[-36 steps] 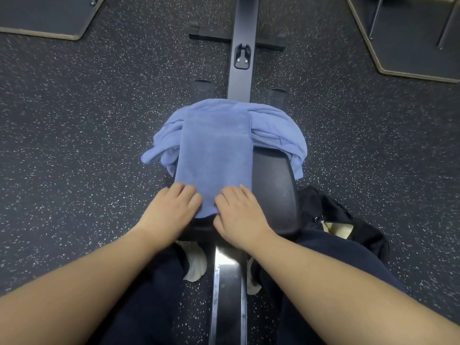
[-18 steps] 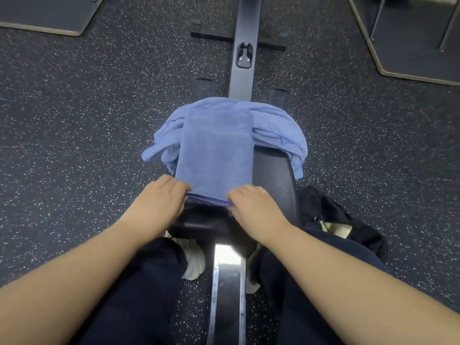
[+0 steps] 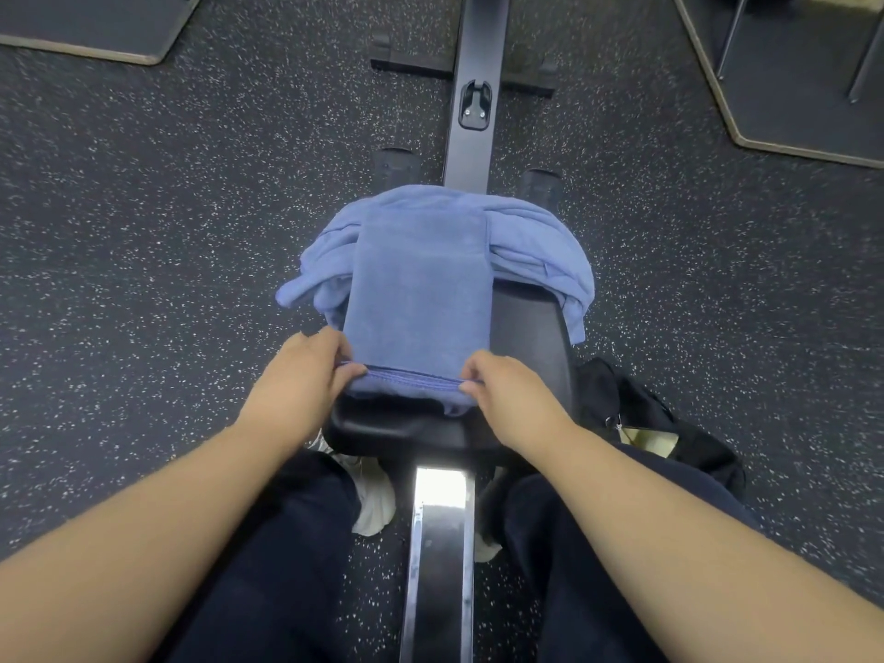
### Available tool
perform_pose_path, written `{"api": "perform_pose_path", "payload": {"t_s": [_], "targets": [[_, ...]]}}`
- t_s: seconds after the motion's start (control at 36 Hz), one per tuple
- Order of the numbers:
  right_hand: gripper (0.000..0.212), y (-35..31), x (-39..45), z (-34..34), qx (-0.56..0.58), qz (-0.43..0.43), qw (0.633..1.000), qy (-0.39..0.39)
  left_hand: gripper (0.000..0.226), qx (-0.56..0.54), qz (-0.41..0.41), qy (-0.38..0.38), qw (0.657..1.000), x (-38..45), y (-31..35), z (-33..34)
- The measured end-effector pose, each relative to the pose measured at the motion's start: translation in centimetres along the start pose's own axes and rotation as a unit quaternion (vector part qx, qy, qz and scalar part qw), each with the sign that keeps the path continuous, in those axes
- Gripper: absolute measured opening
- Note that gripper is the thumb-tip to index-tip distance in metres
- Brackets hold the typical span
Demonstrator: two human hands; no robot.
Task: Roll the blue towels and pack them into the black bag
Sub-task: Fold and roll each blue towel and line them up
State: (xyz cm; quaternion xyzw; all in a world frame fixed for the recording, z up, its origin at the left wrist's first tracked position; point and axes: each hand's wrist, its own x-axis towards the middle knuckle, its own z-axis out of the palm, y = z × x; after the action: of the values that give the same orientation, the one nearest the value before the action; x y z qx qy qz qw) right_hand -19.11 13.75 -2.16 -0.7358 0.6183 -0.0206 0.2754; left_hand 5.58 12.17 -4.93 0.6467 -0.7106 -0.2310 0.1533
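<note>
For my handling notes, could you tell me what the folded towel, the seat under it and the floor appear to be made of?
Folded towel: soft blue terry-like cloth, matte and fuzzy, with a stitched hem at the near edge. Seat: smooth black padding, probably vinyl or moulded plastic, with a faint sheen. Floor: dark, white-speckled, matte, likely rubber gym flooring.

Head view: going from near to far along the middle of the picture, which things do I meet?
Shiny rail → black seat → folded blue towel → crumpled blue towel → dark rail → cross foot.
</note>
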Motion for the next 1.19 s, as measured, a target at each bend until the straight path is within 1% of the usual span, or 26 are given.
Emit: {"api": "perform_pose_path", "payload": {"t_s": [0.06, 0.11, 0.14, 0.25, 0.31, 0.33, 0.42, 0.44, 0.47, 0.5, 0.56, 0.61, 0.67, 0.72, 0.78, 0.81, 0.92, 0.97, 1.06, 1.19], "targets": [[0.012, -0.3, 0.0, 0.0, -0.003, 0.004, 1.0, 0.009, 0.02, 0.022, -0.004, 0.008, 1.0, 0.0, 0.4, 0.0], [0.013, -0.4, 0.1, 0.2, -0.018, -0.001, 1.0, 0.023, 0.023, 0.057, 0.011, 0.014, 0.998, 0.1, 0.8, -0.1], [0.013, -0.4, 0.2, 0.2, -0.026, -0.002, 0.999, 0.03, 0.025, 0.073, 0.032, 0.021, 0.997, 0.1, 1.0, -0.2], [0.011, -0.5, 0.4, 0.3, -0.066, -0.027, 0.996, 0.054, 0.027, 0.114, 0.172, 0.045, 0.977, 0.1, 0.9, 0.0], [0.008, -0.7, 0.4, 0.3, -0.092, -0.055, 0.991, 0.082, 0.023, 0.14, 0.228, 0.032, 0.963, 0.0, 1.0, 0.0], [0.008, -0.9, 0.4, 0.3, -0.099, -0.067, 0.989, 0.088, 0.023, 0.148, 0.241, 0.02, 0.959, 0.0, 1.1, 0.1], [0.028, -1.2, 0.3, 0.5, -0.107, -0.099, 0.985, 0.092, 0.028, 0.164, 0.251, 0.002, 0.954, 0.0, 1.3, 0.6], [0.029, -1.5, 0.2, 0.6, -0.115, -0.11, 0.984, 0.078, 0.021, 0.174, 0.254, 0.006, 0.951, 0.0, 1.4, 0.7], [0.027, -1.7, 0.2, 0.7, -0.121, -0.123, 0.982, 0.071, 0.009, 0.182, 0.259, 0.014, 0.948, 0.0, 1.3, 0.9], [0.025, -1.7, 0.1, 1.0, -0.124, -0.13, 0.982, 0.057, 0.008, 0.188, 0.26, 0.021, 0.947, 0.1, 1.3, 1.0], [0.022, -1.8, 0.1, 1.4, -0.124, -0.127, 0.983, 0.052, 0.022, 0.208, 0.263, 0.015, 0.942, -0.1, 1.2, 1.2], [0.019, -1.7, 0.2, 1.9, -0.109, -0.126, 0.984, 0.06, 0.027, 0.233, 0.266, 0.014, 0.935, -0.2, 1.1, 1.3], [0.015, -1.7, 0.3, 2.2, -0.085, -0.117, 0.988, 0.054, 0.027, 0.248, 0.261, 0.013, 0.933, -0.1, 1.1, 1.3], [0.01, -1.6, 0.4, 2.6, -0.078, -0.116, 0.987, 0.075, 0.018, 0.249, 0.255, 0.024, 0.934, 0.2, 1.1, 1.4], [0.007, -1.6, 0.3, 2.7, -0.077, -0.118, 0.984, 0.113, 0.017, 0.251, 0.252, 0.033, 0.934, 0.4, 1.1, 1.6], [0.01, -1.6, 0.3, 2.8, -0.087, -0.116, 0.983, 0.113, 0.019, 0.26, 0.251, 0.034, 0.932, 0.4, 1.2, 1.6], [0.034, -1.8, 0.2, 2.9, -0.15, -0.098, 0.978, 0.109, 0.024, 0.284, 0.25, 0.041, 0.925, 0.5, 1.1, 1.6], [0.04, -1.9, 0.4, 3.1, -0.166, -0.083, 0.975, 0.125, 0.023, 0.289, 0.245, 0.054, 0.924, 0.6, 1.0, 1.6], [0.04, -1.8, 0.6, 3.3, -0.178, -0.09, 0.968, 0.149, 0.023, 0.288, 0.243, 0.072, 0.924, 0.7, 0.9, 1.7], [0.035, -1.7, 0.8, 3.3, -0.183, -0.084, 0.965, 0.167, 0.03, 0.278, 0.233, 0.103, 0.926, 1.0, 0.8, 1.9]]}}
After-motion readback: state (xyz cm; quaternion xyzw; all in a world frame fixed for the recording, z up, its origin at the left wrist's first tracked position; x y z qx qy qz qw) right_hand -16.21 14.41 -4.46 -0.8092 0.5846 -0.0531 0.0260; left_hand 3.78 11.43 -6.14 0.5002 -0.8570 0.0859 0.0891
